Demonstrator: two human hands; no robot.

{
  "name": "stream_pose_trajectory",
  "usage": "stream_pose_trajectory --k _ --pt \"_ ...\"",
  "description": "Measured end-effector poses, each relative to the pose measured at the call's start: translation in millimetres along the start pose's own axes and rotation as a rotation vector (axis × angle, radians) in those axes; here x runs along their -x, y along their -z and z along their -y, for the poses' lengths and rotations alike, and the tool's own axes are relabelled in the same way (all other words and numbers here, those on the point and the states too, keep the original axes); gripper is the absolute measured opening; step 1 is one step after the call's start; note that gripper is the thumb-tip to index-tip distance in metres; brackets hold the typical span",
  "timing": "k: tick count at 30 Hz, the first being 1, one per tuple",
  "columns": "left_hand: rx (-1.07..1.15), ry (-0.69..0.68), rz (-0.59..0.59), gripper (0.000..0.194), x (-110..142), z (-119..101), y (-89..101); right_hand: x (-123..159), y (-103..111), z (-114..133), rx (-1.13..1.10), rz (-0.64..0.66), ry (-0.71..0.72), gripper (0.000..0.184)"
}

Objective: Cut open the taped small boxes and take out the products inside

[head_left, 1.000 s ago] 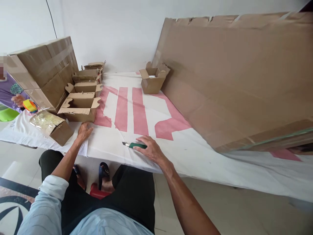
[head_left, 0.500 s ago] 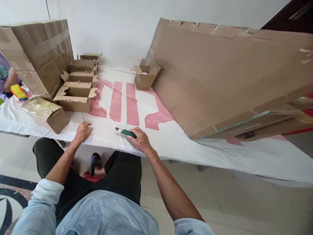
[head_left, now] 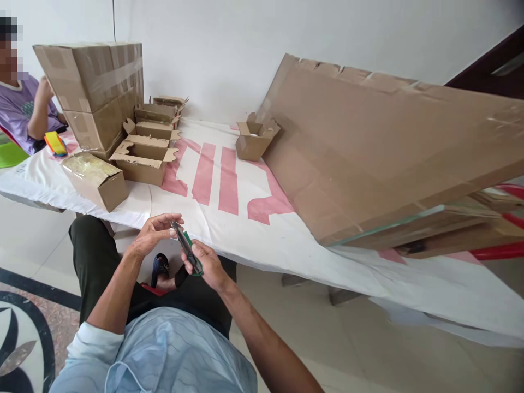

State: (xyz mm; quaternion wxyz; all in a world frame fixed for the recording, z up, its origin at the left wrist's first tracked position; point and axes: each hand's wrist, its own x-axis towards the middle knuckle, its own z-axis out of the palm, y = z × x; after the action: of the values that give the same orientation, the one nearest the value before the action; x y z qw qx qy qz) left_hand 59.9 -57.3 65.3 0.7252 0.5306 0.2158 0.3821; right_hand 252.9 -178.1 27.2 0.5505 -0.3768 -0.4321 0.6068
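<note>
My right hand is closed around the green handle of a box cutter, held just off the table's front edge above my lap. The cutter tilts up and left, its tip close to my left hand. That hand's fingers and thumb are apart and curve about the tip; whether they touch it I cannot tell. Left of my hands, a taped cardboard box lies at the table's front edge. Behind it stands a row of open small cartons.
Large taped boxes are stacked at the back left, beside a tape roll and a seated person. One small open carton stands by a big leaning cardboard box on the right. White cloth covers the table.
Both hands have come together off the table's front edge. My right hand has brought the box cutter left and toward my body, turning it upward. The view has shifted left, showing the person.
</note>
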Motion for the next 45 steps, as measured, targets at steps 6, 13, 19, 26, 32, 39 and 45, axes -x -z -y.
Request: stream_pose_trajectory --k 6,13,19,26,32,39,45 --pt "0.066 -0.014 -0.046 0.055 30.0 6.4 -2.7 16.0 -41.5 -24.2 -0.249 -0.070 -0.085 0.064" --pt "0.053 -0.048 -0.219 0.054 46.2 -2.2 -2.4 21.3 -54.1 -29.0 -0.209 -0.130 -0.079 0.067" --pt "0.006 -0.089 -0.330 0.052 46.2 -6.2 -5.5 20.9 -61.5 -26.8 -0.170 -0.121 -0.080 0.070" --pt "-0.047 -0.075 -0.331 0.052 47.5 -3.7 -5.3 21.0 -64.9 -27.9 -0.159 -0.116 -0.072 0.068" --pt "-0.077 -0.075 -0.270 0.048 51.9 -6.2 -4.9 19.6 -64.7 -28.3 -0.175 -0.140 -0.090 0.067" --pt "-0.078 -0.055 -0.215 0.046 53.9 -5.3 -2.6 18.5 -64.1 -29.6 -0.193 -0.131 -0.104 0.066" --pt "-0.097 -0.038 -0.189 0.049 54.9 -5.6 0.4 19.5 -66.5 -27.4 -0.198 -0.129 -0.112 0.070"
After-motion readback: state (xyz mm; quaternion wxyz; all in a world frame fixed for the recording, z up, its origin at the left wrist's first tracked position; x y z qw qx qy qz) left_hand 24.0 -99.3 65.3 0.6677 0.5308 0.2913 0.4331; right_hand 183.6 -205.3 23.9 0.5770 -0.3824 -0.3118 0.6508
